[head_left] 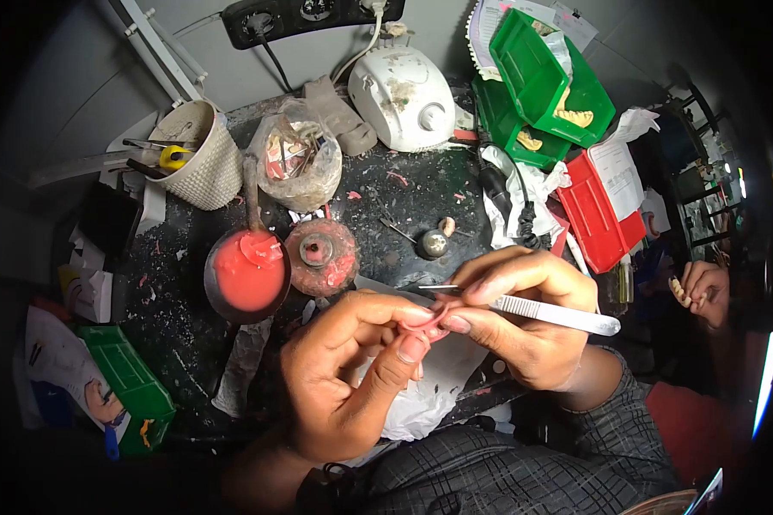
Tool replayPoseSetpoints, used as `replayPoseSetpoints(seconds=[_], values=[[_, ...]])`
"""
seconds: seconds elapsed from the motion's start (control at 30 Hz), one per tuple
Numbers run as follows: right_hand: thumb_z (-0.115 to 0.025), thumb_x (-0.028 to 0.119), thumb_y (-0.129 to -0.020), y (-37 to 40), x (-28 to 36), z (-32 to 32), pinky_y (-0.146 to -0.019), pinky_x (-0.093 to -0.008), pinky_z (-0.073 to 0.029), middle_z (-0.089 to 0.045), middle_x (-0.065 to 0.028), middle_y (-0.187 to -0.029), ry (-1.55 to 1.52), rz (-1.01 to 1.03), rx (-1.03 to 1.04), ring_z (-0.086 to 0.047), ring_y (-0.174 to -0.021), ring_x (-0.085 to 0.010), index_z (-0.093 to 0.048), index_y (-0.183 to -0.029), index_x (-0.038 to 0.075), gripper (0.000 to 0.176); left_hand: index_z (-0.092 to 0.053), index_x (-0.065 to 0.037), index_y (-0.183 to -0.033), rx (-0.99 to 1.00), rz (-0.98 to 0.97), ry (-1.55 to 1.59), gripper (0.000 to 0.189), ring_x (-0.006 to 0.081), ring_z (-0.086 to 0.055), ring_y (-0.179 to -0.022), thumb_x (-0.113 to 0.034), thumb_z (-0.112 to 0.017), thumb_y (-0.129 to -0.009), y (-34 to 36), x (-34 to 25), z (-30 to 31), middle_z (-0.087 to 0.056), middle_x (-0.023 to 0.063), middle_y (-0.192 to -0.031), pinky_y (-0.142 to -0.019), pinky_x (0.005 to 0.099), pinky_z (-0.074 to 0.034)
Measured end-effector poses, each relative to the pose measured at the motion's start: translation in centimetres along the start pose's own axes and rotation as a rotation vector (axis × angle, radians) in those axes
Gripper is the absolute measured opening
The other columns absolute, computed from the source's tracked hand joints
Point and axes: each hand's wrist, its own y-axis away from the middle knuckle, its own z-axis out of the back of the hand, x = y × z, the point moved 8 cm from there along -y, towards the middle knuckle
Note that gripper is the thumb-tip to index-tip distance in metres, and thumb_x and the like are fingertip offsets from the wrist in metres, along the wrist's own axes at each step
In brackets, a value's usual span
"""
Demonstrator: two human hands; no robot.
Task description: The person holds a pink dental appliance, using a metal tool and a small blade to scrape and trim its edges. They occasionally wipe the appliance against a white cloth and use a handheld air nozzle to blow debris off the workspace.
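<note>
My left hand [339,378] pinches a curved pink wax piece [432,330], like a denture base, between thumb and fingers. My right hand [537,352] is closed around a scalpel [563,314] with a ribbed, pale handle. Its thin blade points left, just above the pink piece, and whether it touches cannot be made out. The right thumb and fingertips also rest at the piece's right end. Beyond my hands stand a pan of pink wax [249,273] and a pink-smeared round burner [322,262]. A small metal ball-shaped pot [433,245] sits farther right.
Behind are a wicker cup of tools [193,172], a bag-lined tub [305,176] and a white machine [404,103]. Green bins [558,86] and a red tray [594,215] stand right. White paper [416,414] lies under my hands. Another person's hand [707,292] holds a row of teeth.
</note>
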Motion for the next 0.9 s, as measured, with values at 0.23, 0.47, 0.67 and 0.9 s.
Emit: replayPoseSetpoints(seconds=[0.23, 0.47, 0.67, 0.9], values=[[-0.075, -0.011, -0.083, -0.4, -0.2, 0.3, -0.083, -0.0324, -0.059, -0.07, -0.0183, -0.101, 0.146, -0.029, 0.011, -0.072, -0.093, -0.0224, -0.063, -0.099, -0.004, 0.021, -0.057, 0.004, -0.103, 0.023, 0.079, 0.124, 0.015, 0.0177, -0.067, -0.065, -0.011, -0.058, -0.102, -0.9, 1.9, -0.1, -0.069, 0.0174, -0.089, -0.054, 0.0251, -0.052], [-0.072, -0.013, -0.084, -0.5, -0.2, 0.3, -0.087, -0.0328, -0.06, -0.07, -0.0188, -0.107, 0.154, -0.006, -0.015, -0.072, -0.098, -0.0239, -0.063, -0.102, -0.005, 0.022, -0.052, 0.004, -0.115, 0.114, 0.126, 0.219, 0.024, 0.0202, -0.067, -0.069, -0.009, -0.063, -0.098, -1.1, 2.7, -0.5, -0.068, 0.0191, -0.095, -0.057, 0.0276, -0.056], [-0.068, -0.005, -0.092, -0.6, -0.6, 0.5, -0.08, -0.028, -0.061, -0.072, -0.0133, -0.1, -0.043, -0.074, -0.108, -0.071, -0.093, -0.0162, -0.067, -0.106, -0.007, 0.015, -0.052, 0.008, -0.125, 0.098, 0.129, 0.258, 0.031, 0.0159, -0.065, -0.076, -0.006, -0.061, -0.099, -1.2, 2.8, -0.4, -0.065, 0.0161, -0.1, -0.064, 0.0278, -0.057], [-0.063, -0.001, -0.096, -0.6, 0.5, 0.6, -0.084, -0.0305, -0.061, -0.068, -0.0163, -0.118, 0.066, 0.103, -0.058, -0.07, -0.101, -0.019, -0.066, -0.113, -0.005, 0.018, -0.053, 0.006, -0.124, 0.102, 0.091, 0.207, 0.03, 0.0163, -0.064, -0.076, -0.012, -0.06, -0.101, -1.4, 2.9, 0.0, -0.062, 0.0151, -0.101, -0.064, 0.028, -0.055]])
